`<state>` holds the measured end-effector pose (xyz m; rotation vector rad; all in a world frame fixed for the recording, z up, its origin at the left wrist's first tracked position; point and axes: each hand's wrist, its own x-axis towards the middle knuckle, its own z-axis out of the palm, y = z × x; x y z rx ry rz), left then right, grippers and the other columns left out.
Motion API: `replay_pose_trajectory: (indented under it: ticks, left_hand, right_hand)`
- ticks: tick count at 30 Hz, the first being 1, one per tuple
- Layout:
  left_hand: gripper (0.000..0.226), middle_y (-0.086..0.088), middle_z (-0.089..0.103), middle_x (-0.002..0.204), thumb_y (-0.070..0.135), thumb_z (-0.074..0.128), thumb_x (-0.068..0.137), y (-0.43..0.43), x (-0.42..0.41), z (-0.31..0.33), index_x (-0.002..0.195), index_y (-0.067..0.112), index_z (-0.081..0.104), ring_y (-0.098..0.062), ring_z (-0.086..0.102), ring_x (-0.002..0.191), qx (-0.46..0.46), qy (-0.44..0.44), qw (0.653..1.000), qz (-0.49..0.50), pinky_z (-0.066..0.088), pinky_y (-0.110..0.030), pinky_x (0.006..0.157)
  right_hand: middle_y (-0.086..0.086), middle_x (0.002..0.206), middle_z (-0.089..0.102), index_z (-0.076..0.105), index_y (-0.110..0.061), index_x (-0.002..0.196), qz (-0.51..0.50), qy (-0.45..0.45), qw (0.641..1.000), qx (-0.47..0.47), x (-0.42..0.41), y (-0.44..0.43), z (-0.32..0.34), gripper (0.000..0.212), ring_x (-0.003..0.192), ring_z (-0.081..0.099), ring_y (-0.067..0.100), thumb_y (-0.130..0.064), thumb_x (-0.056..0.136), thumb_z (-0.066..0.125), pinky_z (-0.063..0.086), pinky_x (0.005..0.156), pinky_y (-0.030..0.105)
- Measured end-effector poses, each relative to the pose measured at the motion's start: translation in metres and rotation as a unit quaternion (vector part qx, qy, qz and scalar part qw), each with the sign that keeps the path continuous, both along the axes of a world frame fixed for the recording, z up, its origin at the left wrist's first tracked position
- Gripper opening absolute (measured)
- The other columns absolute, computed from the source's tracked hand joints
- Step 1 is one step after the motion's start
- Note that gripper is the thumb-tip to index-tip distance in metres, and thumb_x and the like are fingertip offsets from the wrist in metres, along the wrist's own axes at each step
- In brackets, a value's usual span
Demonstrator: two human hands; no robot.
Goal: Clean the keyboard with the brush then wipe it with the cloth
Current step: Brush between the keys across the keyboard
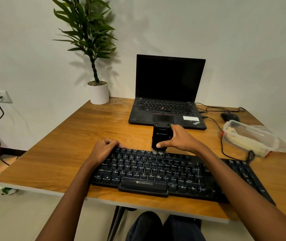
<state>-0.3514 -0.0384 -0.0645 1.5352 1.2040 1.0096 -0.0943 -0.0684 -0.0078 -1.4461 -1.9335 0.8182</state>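
Observation:
A black keyboard (156, 173) lies across the near side of the wooden table (65, 143). My right hand (178, 139) grips a black block-shaped brush (161, 136) held upright, its pale bristles touching the top key row near the middle. My left hand (105, 147) rests at the keyboard's top left corner, fingers curled over the far edge with the thumb along it. A yellowish cloth (243, 143) lies inside a clear plastic box at the right.
An open black laptop (168, 94) stands behind the brush. A black mouse (230, 117) and cables lie at the back right, beside the clear plastic box (260, 136). A potted plant (98, 91) stands at the table's back left corner.

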Motion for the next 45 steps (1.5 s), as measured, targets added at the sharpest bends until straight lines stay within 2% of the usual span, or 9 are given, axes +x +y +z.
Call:
replay_pose_trajectory:
  ticks: [5, 9, 16, 19, 29, 33, 37, 41, 45]
  left_hand:
    - [0.033, 0.008, 0.068, 0.058, 0.008, 0.047, 0.095, -0.0001, 0.0012, 0.0002, 0.068, 0.01, 0.066, 0.0, 0.062, 0.054, 0.0, -0.006, 1.0, 0.002, 0.045, -0.008, 0.051]
    - [0.031, 0.002, 0.072, 0.075, 0.008, 0.048, 0.095, 0.0017, -0.0003, -0.001, 0.073, 0.009, 0.07, -0.002, 0.066, 0.062, 0.006, -0.002, 1.0, 0.002, 0.048, -0.009, 0.055]
    - [0.028, 0.0, 0.073, 0.077, 0.009, 0.048, 0.094, 0.0016, -0.0015, -0.0018, 0.079, 0.007, 0.072, -0.009, 0.067, 0.069, 0.007, 0.012, 1.0, 0.005, 0.05, -0.011, 0.059]
    - [0.028, 0.01, 0.073, 0.07, 0.007, 0.048, 0.094, -0.0008, 0.0008, 0.0003, 0.079, 0.005, 0.071, -0.005, 0.066, 0.068, 0.0, 0.001, 1.0, 0.0, 0.048, -0.009, 0.057]
    - [0.028, 0.009, 0.073, 0.07, 0.008, 0.049, 0.094, -0.0011, 0.0008, 0.0008, 0.076, 0.007, 0.071, -0.001, 0.066, 0.066, 0.001, -0.005, 1.0, 0.001, 0.048, -0.009, 0.058]
    - [0.027, 0.008, 0.072, 0.069, 0.006, 0.048, 0.094, -0.0012, 0.0021, 0.0007, 0.08, 0.002, 0.071, -0.002, 0.067, 0.065, 0.0, -0.013, 1.0, 0.005, 0.047, -0.008, 0.056]
    - [0.027, 0.008, 0.072, 0.067, 0.006, 0.047, 0.094, -0.0003, 0.0024, 0.0004, 0.081, 0.001, 0.07, -0.001, 0.066, 0.062, -0.003, -0.013, 1.0, 0.004, 0.047, -0.008, 0.055]
    - [0.027, 0.0, 0.073, 0.077, 0.007, 0.049, 0.094, 0.0019, 0.0015, -0.0016, 0.081, 0.001, 0.072, -0.007, 0.068, 0.069, -0.004, -0.013, 1.0, 0.009, 0.05, -0.011, 0.058]
    - [0.026, -0.006, 0.073, 0.084, 0.007, 0.049, 0.094, 0.0033, 0.001, -0.0027, 0.085, -0.003, 0.072, -0.008, 0.068, 0.069, -0.004, -0.006, 1.0, 0.008, 0.051, -0.011, 0.06]
  right_hand:
    - [-0.017, 0.099, 0.055, 0.048, -0.022, 0.11, 0.015, 0.027, 0.999, -0.021, -0.0016, -0.0027, -0.001, 0.051, 0.09, 0.053, -0.002, -0.012, 0.071, 0.078, 0.041, 0.065, 0.002]
    - [-0.018, 0.1, 0.054, 0.047, -0.023, 0.11, 0.009, 0.035, 0.999, -0.02, -0.0003, -0.0043, -0.0012, 0.052, 0.094, 0.053, 0.001, -0.013, 0.07, 0.079, 0.042, 0.068, 0.006]
    - [-0.015, 0.108, 0.054, 0.046, -0.021, 0.119, 0.012, 0.028, 0.999, -0.024, -0.0003, -0.0034, -0.0018, 0.058, 0.1, 0.052, 0.002, -0.015, 0.071, 0.078, 0.039, 0.073, 0.003]
    - [-0.019, 0.105, 0.053, 0.046, -0.022, 0.117, 0.031, 0.021, 0.998, -0.041, -0.0026, -0.0023, -0.0027, 0.056, 0.096, 0.052, -0.002, -0.012, 0.072, 0.077, 0.039, 0.07, -0.002]
    - [-0.01, 0.112, 0.055, 0.046, -0.023, 0.118, 0.009, 0.04, 0.999, -0.032, -0.0019, 0.0018, -0.0049, 0.058, 0.109, 0.051, 0.011, -0.016, 0.071, 0.078, 0.039, 0.083, 0.015]
    - [-0.016, 0.105, 0.055, 0.046, -0.021, 0.117, 0.032, 0.038, 0.997, -0.06, -0.0017, -0.0002, -0.0033, 0.057, 0.098, 0.052, -0.001, -0.011, 0.071, 0.077, 0.042, 0.076, 0.007]
    - [-0.011, 0.112, 0.054, 0.046, -0.019, 0.122, 0.006, 0.041, 0.999, -0.03, -0.0013, 0.0005, -0.0057, 0.059, 0.108, 0.051, 0.009, -0.013, 0.072, 0.077, 0.041, 0.093, 0.019]
    - [-0.017, 0.107, 0.053, 0.046, -0.022, 0.117, 0.037, 0.03, 0.998, -0.052, -0.0039, -0.0005, -0.0028, 0.056, 0.099, 0.051, -0.002, -0.01, 0.072, 0.077, 0.038, 0.076, 0.005]
    - [-0.012, 0.112, 0.054, 0.047, -0.02, 0.123, 0.027, 0.019, 0.999, -0.024, -0.0069, 0.0013, -0.001, 0.059, 0.103, 0.05, 0.003, -0.015, 0.072, 0.077, 0.036, 0.079, 0.006]
